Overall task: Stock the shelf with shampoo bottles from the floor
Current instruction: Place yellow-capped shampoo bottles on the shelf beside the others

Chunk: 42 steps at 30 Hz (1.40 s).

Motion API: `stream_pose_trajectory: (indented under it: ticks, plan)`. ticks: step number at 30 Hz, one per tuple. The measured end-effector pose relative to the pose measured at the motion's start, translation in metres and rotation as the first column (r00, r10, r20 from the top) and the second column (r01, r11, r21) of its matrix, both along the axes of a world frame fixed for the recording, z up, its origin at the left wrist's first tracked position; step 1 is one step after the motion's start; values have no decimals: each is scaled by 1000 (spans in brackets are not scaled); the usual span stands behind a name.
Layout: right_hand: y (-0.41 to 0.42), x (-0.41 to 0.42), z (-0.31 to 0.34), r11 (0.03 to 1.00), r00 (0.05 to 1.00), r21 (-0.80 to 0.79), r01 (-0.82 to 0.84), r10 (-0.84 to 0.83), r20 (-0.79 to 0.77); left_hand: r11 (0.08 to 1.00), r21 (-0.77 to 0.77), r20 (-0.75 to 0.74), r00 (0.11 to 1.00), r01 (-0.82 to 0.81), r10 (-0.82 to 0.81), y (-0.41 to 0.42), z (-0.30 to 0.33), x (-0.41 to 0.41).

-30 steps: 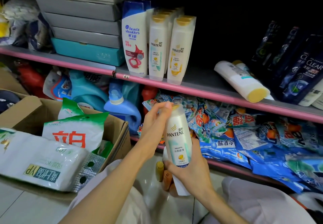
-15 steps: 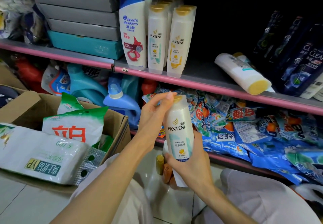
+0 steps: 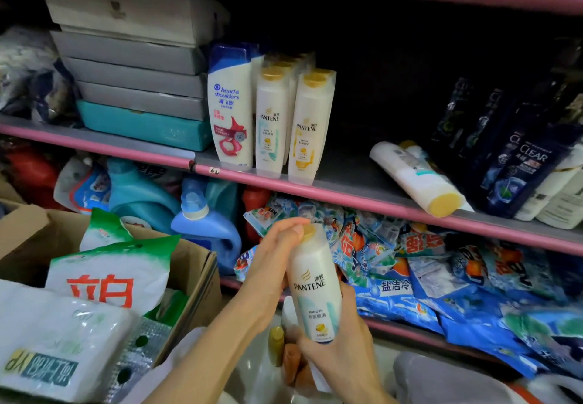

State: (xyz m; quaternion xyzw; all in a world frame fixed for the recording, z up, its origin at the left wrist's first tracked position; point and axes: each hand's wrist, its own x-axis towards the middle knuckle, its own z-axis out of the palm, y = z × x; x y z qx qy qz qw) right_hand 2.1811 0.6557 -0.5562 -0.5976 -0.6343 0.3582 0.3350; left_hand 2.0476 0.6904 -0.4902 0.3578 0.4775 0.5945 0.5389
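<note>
The Pantene shampoo bottle [image 3: 317, 287] stands upright below the shelf [image 3: 347, 195]. The right hand [image 3: 342, 345] grips its base and the left hand [image 3: 271, 265] pinches its cap. It seems stiff, smooth, perhaps slippery; the middle is safest to hold.

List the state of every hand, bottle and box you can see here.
Left hand: fingers on the held bottle's cap.
Right hand: grips the bottle's base.
Held Pantene bottle: upright, off the shelf.
Shelf Pantene bottles: upright, in rows.
Head & Shoulders bottle: upright.
Yellow-capped bottle: lying down, cap at the shelf edge.
Clear bottles: leaning.
Cardboard box: open, filled.
</note>
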Motion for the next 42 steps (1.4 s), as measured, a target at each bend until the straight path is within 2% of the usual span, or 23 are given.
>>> stream_pose_trajectory:
  ticks: [3,7,9,11,14,17,21,26,30,35,42]
  plan:
    - [8,0,10,999,997,31,14,-11,-74,997,38,-60,996,68,-66,2,2,7]
    - [45,4,56,982,954,176,67,-11,-299,981,122,-186,974,150,-126,23,9,21]
    - [73,8,88,957,931,277,82,26,-364,974,181,-261,962,133,-83,39,17,26]
    - [107,12,117,937,918,339,84,60,-392,974,221,-265,964,46,15,57,27,25]
    - [158,14,149,924,927,373,86,63,-369,965,254,-352,924,-61,151,78,36,18]
    - [201,16,164,923,928,371,103,45,-370,961,257,-420,883,-106,210,87,31,15]
    - [238,13,160,938,913,325,121,23,-407,951,236,-515,804,-201,298,84,19,22]
    - [260,5,142,965,921,255,57,48,-387,921,270,-576,720,-281,388,90,8,25]
    - [271,4,140,978,920,208,0,81,-382,920,277,-612,687,-278,392,96,10,21]
    - [276,12,138,986,963,148,-79,114,-242,926,237,-681,629,-295,375,103,13,15]
    - [293,-6,139,976,963,144,-161,188,-195,910,230,-788,482,-346,383,113,23,13]
